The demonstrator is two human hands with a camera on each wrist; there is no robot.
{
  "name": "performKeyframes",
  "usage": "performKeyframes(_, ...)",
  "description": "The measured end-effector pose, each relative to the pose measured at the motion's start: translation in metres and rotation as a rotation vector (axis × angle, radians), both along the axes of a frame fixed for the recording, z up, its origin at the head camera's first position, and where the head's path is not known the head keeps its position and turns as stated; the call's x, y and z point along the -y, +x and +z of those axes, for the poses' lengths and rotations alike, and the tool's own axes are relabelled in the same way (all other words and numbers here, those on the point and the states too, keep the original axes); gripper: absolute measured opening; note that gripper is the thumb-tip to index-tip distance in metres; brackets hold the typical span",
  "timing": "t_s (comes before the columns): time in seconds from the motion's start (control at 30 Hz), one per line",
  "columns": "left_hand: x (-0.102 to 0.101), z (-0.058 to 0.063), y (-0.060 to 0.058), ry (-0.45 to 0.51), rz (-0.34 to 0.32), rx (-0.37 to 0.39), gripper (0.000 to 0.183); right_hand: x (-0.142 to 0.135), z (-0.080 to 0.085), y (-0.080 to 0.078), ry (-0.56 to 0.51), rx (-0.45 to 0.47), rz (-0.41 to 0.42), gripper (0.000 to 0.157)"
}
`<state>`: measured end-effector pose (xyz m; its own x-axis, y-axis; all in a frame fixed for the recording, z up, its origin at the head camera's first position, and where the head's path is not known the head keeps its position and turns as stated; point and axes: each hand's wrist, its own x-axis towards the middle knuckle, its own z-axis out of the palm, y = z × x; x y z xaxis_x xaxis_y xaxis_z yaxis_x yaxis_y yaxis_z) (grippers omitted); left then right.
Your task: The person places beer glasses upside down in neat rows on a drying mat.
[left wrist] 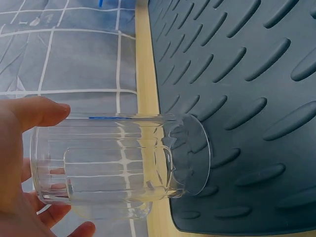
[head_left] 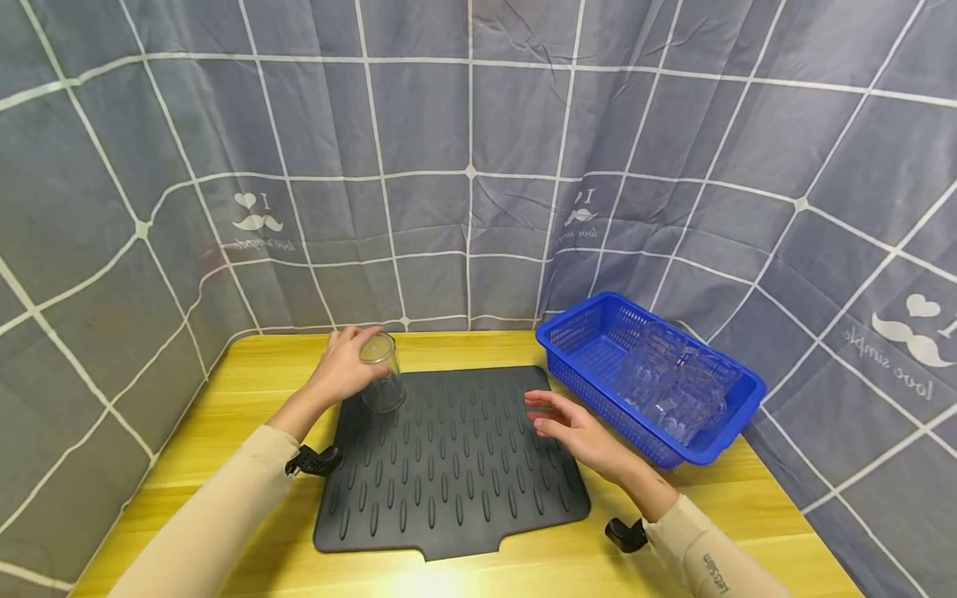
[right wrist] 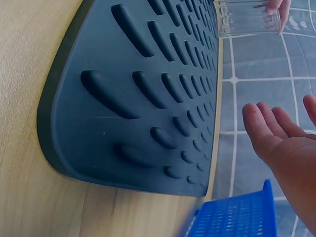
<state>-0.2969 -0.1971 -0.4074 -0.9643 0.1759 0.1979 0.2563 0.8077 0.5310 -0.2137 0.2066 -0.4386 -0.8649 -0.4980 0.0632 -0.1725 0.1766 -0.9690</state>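
At the far left corner of the dark grey ridged mat (head_left: 456, 465), my left hand (head_left: 349, 364) grips a clear drinking glass (head_left: 384, 390) round its upper end. The left wrist view shows the thumb on one side of the glass (left wrist: 113, 158) and the fingers on the other. Its lower end is at the mat's surface; whether it touches is hard to tell. My right hand (head_left: 579, 432) hovers over the mat's right side, fingers loosely extended and holding nothing. In the right wrist view this hand (right wrist: 284, 133) is also free of any object.
A blue plastic basket (head_left: 598, 384) stands right of the mat, several clear glasses (head_left: 673, 386) gathered toward its near right end. Under everything is a yellow wood-grain table (head_left: 247, 374). A grey curtain (head_left: 419, 216) with white grid lines hangs behind and along both sides.
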Motion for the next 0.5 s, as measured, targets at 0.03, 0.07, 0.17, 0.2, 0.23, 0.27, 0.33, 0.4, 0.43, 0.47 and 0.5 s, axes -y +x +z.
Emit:
performKeyframes(0.03, 0.0002, 0.0000, -0.0002, -0.005, -0.002, -0.001, 0.073, 0.0004, 0.0000, -0.0004, 0.001, -0.002, 0.004, 0.052)
performKeyframes(0.07, 0.0004, -0.0001, -0.0005, -0.009, -0.005, 0.000, 0.073, 0.0008, 0.0000, -0.0007, 0.003, -0.005, 0.006, 0.053)
performKeyframes(0.17, 0.0002, -0.0012, -0.0014, -0.006, -0.018, 0.001, 0.074, 0.0014, 0.0004, -0.0004, 0.005, -0.007, 0.001, 0.054)
performKeyframes(0.2, 0.0001, -0.0020, -0.0020, -0.005, -0.023, 0.002, 0.074, 0.0011, 0.0002, -0.0002, 0.005, -0.008, -0.001, 0.054)
performKeyframes(0.23, -0.0002, -0.0027, -0.0024, -0.004, -0.027, 0.003, 0.074, 0.0011, 0.0006, 0.0004, 0.008, -0.004, -0.003, 0.055)
performKeyframes(0.27, -0.0003, -0.0032, -0.0027, -0.003, -0.029, 0.006, 0.074, 0.0008, 0.0007, 0.0008, 0.008, -0.001, -0.004, 0.055)
performKeyframes(0.33, -0.0005, -0.0039, -0.0031, -0.003, -0.031, 0.009, 0.074, 0.0005, 0.0009, 0.0017, 0.011, 0.007, -0.003, 0.055)
performKeyframes(0.4, -0.0008, -0.0038, -0.0034, -0.002, -0.029, 0.014, 0.074, 0.0002, 0.0013, 0.0017, 0.012, 0.008, 0.002, 0.054)
performKeyframes(0.43, -0.0010, -0.0034, -0.0035, -0.001, -0.028, 0.014, 0.075, 0.0003, 0.0019, 0.0015, 0.012, 0.008, 0.003, 0.054)
performKeyframes(0.47, -0.0013, -0.0028, -0.0037, 0.001, -0.026, 0.017, 0.075, 0.0000, 0.0022, 0.0009, 0.013, 0.002, 0.001, 0.053)
performKeyframes(0.5, -0.0018, -0.0019, -0.0041, 0.005, -0.026, 0.017, 0.076, 0.0001, 0.0028, 0.0002, 0.014, -0.002, -0.002, 0.053)
